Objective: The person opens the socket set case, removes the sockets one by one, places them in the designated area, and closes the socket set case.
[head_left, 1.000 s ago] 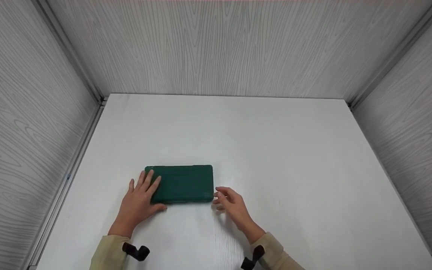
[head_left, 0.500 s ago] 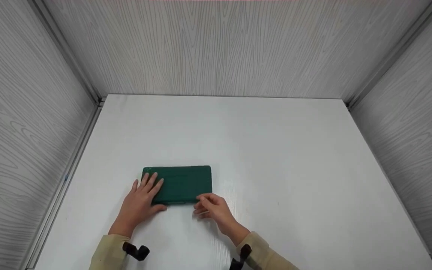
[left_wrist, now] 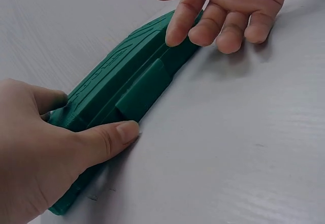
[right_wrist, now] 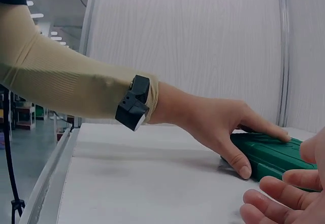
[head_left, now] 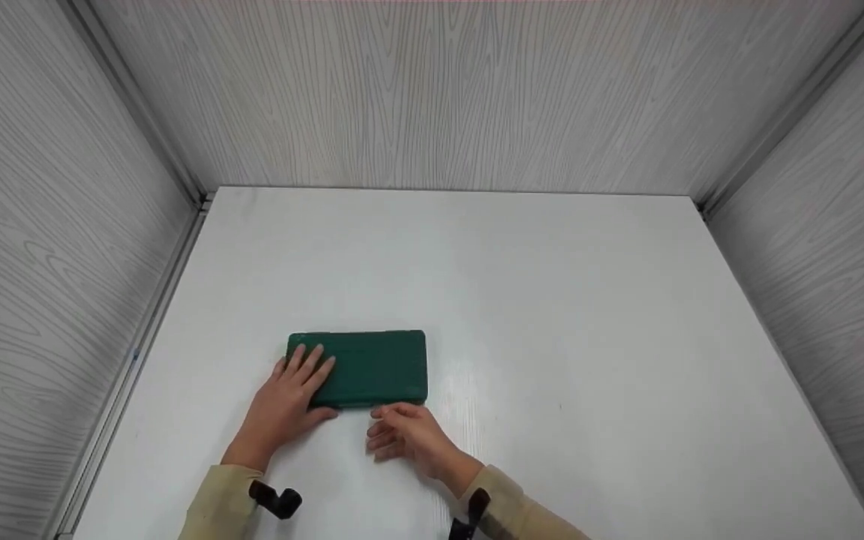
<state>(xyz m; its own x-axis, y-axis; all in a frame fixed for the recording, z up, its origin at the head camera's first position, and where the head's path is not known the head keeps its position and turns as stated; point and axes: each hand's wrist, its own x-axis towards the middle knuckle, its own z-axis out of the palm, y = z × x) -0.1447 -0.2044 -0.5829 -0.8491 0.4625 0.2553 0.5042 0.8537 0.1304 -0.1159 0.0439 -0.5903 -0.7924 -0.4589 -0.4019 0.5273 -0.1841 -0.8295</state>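
A green plastic case (head_left: 379, 367) lies flat on the white table, its lid down. Across the lid's left end my left hand (head_left: 282, 405) rests with fingers spread and straight. Its thumb presses the front side, next to a raised latch (left_wrist: 144, 89) in the left wrist view. At the front edge, right of the latch, is my right hand (head_left: 417, 441), palm turned inward and fingers loosely bent. Its index fingertip (left_wrist: 176, 37) is at the case's front side; whether it touches is hard to tell. Raised lettering on the lid is unreadable.
The white table (head_left: 589, 315) is bounded by grey wood-grain panels (head_left: 447, 97) at the back and both sides. A metal rail (head_left: 139, 352) runs along the left edge. Each sleeve carries a black wrist camera (head_left: 276, 500).
My right hand has moved from the case's right side leftward to its front edge. My left hand has slid slightly right on the lid. The case has stayed nearly in place.
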